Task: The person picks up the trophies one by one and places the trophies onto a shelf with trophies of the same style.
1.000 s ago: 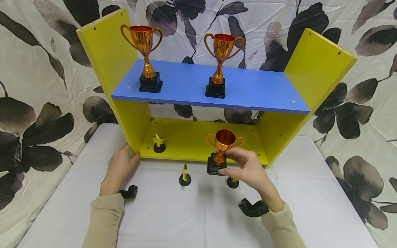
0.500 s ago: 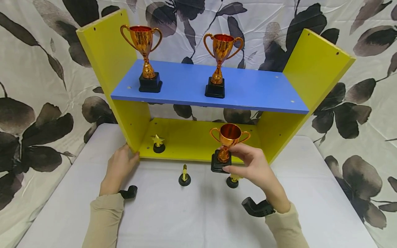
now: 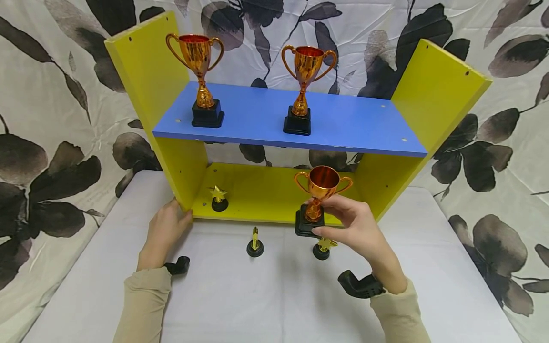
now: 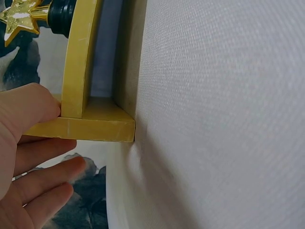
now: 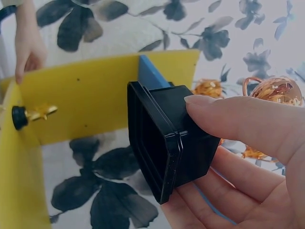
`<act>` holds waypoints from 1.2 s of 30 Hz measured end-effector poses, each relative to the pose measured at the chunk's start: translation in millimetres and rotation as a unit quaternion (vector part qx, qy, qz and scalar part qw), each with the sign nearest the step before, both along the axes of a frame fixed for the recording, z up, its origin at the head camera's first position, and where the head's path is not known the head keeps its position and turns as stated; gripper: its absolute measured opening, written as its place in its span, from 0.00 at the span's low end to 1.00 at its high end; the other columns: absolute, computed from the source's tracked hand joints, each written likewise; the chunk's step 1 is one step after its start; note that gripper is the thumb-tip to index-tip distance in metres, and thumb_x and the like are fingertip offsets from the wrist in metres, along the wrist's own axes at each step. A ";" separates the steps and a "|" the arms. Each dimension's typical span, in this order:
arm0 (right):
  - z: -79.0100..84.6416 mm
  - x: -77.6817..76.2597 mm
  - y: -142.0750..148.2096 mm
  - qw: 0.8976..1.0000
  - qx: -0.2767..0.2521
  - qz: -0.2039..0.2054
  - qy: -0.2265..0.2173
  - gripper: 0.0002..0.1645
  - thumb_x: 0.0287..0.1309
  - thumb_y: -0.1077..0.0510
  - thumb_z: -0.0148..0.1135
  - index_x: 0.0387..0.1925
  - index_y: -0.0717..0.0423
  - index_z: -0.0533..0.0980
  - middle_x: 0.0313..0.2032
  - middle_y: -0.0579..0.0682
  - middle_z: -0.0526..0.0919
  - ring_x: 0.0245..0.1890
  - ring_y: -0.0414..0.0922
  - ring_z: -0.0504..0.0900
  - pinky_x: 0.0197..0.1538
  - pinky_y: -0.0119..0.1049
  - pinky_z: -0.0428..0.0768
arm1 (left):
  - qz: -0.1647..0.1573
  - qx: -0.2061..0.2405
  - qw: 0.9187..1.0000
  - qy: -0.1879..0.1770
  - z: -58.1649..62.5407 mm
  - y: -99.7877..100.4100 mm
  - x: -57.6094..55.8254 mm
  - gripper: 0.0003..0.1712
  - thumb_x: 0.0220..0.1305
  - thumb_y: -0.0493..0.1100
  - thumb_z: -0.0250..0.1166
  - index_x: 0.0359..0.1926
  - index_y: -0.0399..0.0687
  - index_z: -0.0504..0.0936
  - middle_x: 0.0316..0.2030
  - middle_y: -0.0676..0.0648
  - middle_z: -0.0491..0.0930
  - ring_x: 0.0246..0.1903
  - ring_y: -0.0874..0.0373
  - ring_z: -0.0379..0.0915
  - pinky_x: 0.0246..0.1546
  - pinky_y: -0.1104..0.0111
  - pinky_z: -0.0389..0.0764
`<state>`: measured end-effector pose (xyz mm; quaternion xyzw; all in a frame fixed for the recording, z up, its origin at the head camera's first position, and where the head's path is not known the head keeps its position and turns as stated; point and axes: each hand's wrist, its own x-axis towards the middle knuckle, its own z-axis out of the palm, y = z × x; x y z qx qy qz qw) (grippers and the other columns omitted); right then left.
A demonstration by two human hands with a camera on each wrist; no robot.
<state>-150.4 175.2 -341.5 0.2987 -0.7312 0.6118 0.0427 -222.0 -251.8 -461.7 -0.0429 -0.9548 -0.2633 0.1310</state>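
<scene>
My right hand (image 3: 358, 228) holds a copper-coloured trophy cup (image 3: 322, 183) in the air before the lower shelf. Its thumb and fingers grip the square black base (image 5: 190, 129), whose hollow underside shows in the right wrist view. At the lower left corner of the yellow and blue shelf unit (image 3: 279, 119), my left hand (image 3: 165, 231) pinches the side panel (image 4: 95, 129); thumb and index finger lie on opposite faces. Two more trophy cups stand on the blue shelf, one at left (image 3: 206, 71) and one near the middle (image 3: 302, 85). A gold star trophy (image 3: 219, 197) stands on the lower board.
Two small gold trophies on round black bases stand on the white table (image 3: 257, 305) in front of the unit, one near the middle (image 3: 255, 243), the other (image 3: 322, 248) partly behind the right hand's cup. A floral cloth (image 3: 60, 95) hangs behind.
My right hand has moved the trophy cup a little to the right and up, towards the lower shelf. The left hand stays at the panel.
</scene>
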 end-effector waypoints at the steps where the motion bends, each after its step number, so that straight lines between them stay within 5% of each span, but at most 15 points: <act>1: 0.8 0.0 0.1 1.000 -0.001 0.002 -0.001 0.26 0.44 0.78 0.71 0.49 0.72 0.77 0.49 0.56 0.84 0.52 0.47 0.82 0.59 0.38 0.76 | 0.000 0.000 1.000 -0.001 0.2 0.0 0.1 0.21 0.65 0.40 0.61 0.52 0.27 0.73 0.45 0.25 0.78 0.44 0.28 0.76 0.43 0.39 0.74; 36: 26.3 1.5 22.7 0.999 -0.040 0.008 -0.013 0.25 0.45 0.80 0.68 0.49 0.72 0.78 0.50 0.55 0.84 0.52 0.50 0.82 0.59 0.39 0.77 | -0.003 0.006 1.000 -0.014 -0.2 -0.3 -0.3 0.21 0.66 0.40 0.60 0.53 0.26 0.73 0.47 0.25 0.78 0.45 0.29 0.76 0.44 0.39 0.74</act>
